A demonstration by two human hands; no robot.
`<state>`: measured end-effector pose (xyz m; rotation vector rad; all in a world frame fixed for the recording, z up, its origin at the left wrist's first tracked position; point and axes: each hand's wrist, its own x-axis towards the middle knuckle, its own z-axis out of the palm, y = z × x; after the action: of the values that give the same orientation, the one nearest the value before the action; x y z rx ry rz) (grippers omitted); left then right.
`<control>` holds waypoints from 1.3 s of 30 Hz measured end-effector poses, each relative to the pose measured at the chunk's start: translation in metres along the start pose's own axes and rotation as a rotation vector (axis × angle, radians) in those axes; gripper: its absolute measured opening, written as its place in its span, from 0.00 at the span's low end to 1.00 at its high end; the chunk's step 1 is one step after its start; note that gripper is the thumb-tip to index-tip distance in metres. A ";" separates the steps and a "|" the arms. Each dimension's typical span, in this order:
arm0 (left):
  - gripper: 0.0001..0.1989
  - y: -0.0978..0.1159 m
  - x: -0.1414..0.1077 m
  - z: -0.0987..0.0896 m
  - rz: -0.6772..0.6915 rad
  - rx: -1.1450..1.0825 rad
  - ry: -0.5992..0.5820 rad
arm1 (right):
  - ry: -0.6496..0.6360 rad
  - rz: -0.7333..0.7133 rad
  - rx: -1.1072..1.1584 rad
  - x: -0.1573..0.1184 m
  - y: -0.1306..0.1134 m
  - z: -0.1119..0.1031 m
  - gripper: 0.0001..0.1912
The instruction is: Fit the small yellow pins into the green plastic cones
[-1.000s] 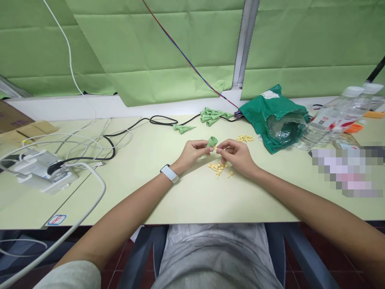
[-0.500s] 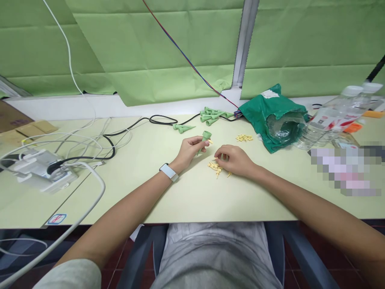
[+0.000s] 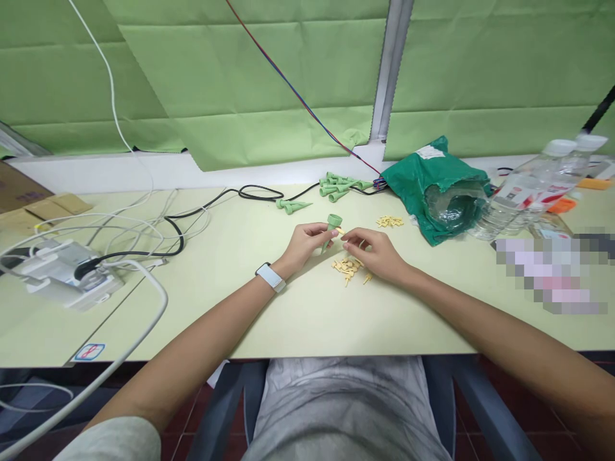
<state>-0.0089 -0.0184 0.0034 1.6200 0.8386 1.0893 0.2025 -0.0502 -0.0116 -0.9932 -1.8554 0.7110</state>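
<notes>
My left hand [image 3: 306,246] is closed around a green plastic watering spike [image 3: 334,221], its wide funnel end pointing up. A small yellow plastic piece [image 3: 340,231] juts from the spike's side, toward my right hand. My right hand [image 3: 377,251] has its thumb and forefinger pinched near that piece's end; a small yellow piece seems to be at the fingertips, partly hidden. Just below both hands, a loose pile of yellow pieces [image 3: 348,267] lies on the table. A second yellow pile [image 3: 389,221] is farther back on the right.
Several green spikes [image 3: 339,184] lie near the wall, with a couple more spikes [image 3: 294,205] to their left. A green plastic bag [image 3: 432,186] and clear bottles [image 3: 528,186] stand at right. Cables and a white power strip [image 3: 77,272] occupy the table's left side.
My right hand has lifted from the near yellow pile and moved up to the spike. The spike in my left hand has shifted slightly right and down.
</notes>
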 end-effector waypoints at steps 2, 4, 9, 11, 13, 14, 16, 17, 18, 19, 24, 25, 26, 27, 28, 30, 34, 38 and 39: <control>0.13 0.002 -0.002 0.002 0.026 0.057 -0.029 | 0.018 0.069 0.158 0.000 -0.002 0.001 0.11; 0.13 0.004 -0.003 0.004 0.033 0.081 -0.048 | 0.004 0.132 0.305 0.001 -0.004 0.003 0.15; 0.16 0.007 -0.005 0.007 0.028 0.055 -0.070 | -0.020 0.307 0.594 0.005 -0.007 0.002 0.19; 0.17 0.007 -0.006 0.007 0.040 0.047 -0.071 | 0.012 0.368 0.660 0.007 -0.007 0.001 0.18; 0.18 0.007 -0.005 0.007 0.055 0.033 -0.072 | 0.041 0.424 0.707 0.008 -0.008 -0.001 0.18; 0.18 0.007 -0.005 0.007 0.062 0.025 -0.070 | 0.052 0.448 0.728 0.008 -0.008 -0.002 0.18; 0.18 0.007 -0.004 0.006 0.064 0.015 -0.072 | 0.067 0.484 0.778 0.008 -0.009 -0.003 0.17; 0.18 0.007 -0.004 0.006 0.059 0.012 -0.076 | 0.073 0.497 0.806 0.008 -0.009 -0.003 0.17; 0.18 0.007 -0.004 0.006 0.050 0.008 -0.082 | 0.079 0.506 0.833 0.008 -0.009 -0.003 0.17; 0.18 0.007 -0.004 0.007 0.040 0.003 -0.091 | 0.084 0.515 0.857 0.008 -0.009 -0.003 0.17; 0.19 0.007 -0.005 0.009 0.040 -0.009 -0.104 | 0.071 0.555 0.956 0.012 -0.007 -0.004 0.13; 0.18 0.007 -0.005 0.009 0.045 -0.005 -0.102 | 0.063 0.564 0.970 0.012 -0.007 -0.004 0.12; 0.18 0.006 -0.005 0.009 0.049 -0.003 -0.097 | 0.059 0.570 0.973 0.012 -0.007 -0.004 0.12; 0.18 0.006 -0.004 0.009 0.051 -0.002 -0.094 | 0.056 0.571 0.962 0.012 -0.007 -0.004 0.11; 0.17 0.007 -0.004 0.009 0.049 -0.001 -0.093 | 0.058 0.562 0.935 0.012 -0.007 -0.005 0.12; 0.15 0.008 -0.004 0.008 0.041 0.001 -0.100 | 0.078 0.520 0.857 0.011 -0.009 -0.005 0.13; 0.13 0.011 -0.004 0.006 0.066 0.024 -0.122 | 0.118 0.497 0.821 0.008 -0.012 -0.004 0.16; 0.11 0.009 -0.004 0.005 0.080 0.039 -0.125 | 0.107 0.486 0.842 0.009 -0.013 -0.005 0.18; 0.12 0.008 -0.004 0.005 0.068 0.039 -0.128 | 0.117 0.461 0.818 0.009 -0.012 -0.005 0.18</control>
<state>-0.0053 -0.0258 0.0092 1.7425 0.7291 1.0099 0.2002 -0.0482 0.0044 -0.8677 -1.0483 1.4939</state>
